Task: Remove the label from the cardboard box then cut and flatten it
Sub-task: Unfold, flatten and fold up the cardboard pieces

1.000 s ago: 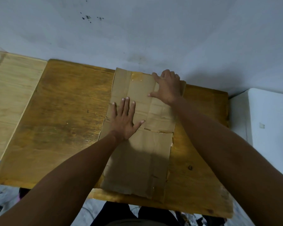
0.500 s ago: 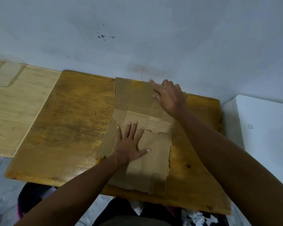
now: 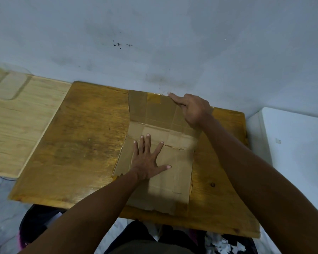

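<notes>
On the worn wooden table (image 3: pixel 77 143) against a pale wall, the cardboard box (image 3: pixel 160 143) lies opened flat, no label visible. The left hand (image 3: pixel 147 158) presses it open-palmed; the right hand (image 3: pixel 193 109) rests, gripping nothing, on the far flap. Only final flattening seems left.

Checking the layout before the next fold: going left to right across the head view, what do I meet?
Pale wooden board → darker wooden table → left hand flat on the flattened cardboard → right hand at its far right corner → white appliance.
</notes>
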